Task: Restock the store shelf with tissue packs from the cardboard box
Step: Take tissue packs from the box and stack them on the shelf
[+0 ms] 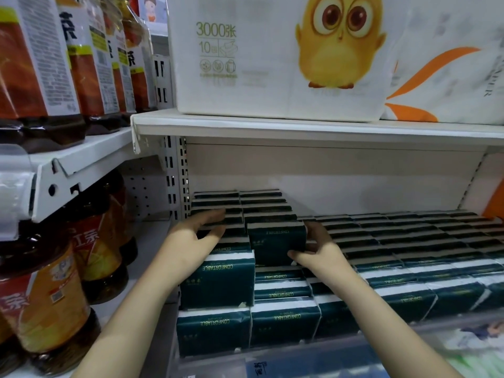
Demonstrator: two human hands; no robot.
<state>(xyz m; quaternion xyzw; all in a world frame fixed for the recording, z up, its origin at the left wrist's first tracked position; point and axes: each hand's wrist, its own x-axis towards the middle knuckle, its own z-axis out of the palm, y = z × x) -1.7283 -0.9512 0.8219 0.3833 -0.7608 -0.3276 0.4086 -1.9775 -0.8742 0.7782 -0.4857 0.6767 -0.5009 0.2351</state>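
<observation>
Right hand [317,251] held one dark green tissue pack [275,241] upright atop the taller stack on the shelf [327,184]. The thumb was on its near face and the fingers [312,229] curled round its right side, clamped narrow on it, probably to seat it flush in its row. Just left of that pack, left hand [191,237] rested on the neighbouring stack [218,279], fingers [211,214] near straight, loosely spread and gripping nothing, seemingly bracing those packs against tipping. Right of the pack lay lower rows [409,241], oil bottles [54,282] stood well left, and the cardboard box was out of view.
</observation>
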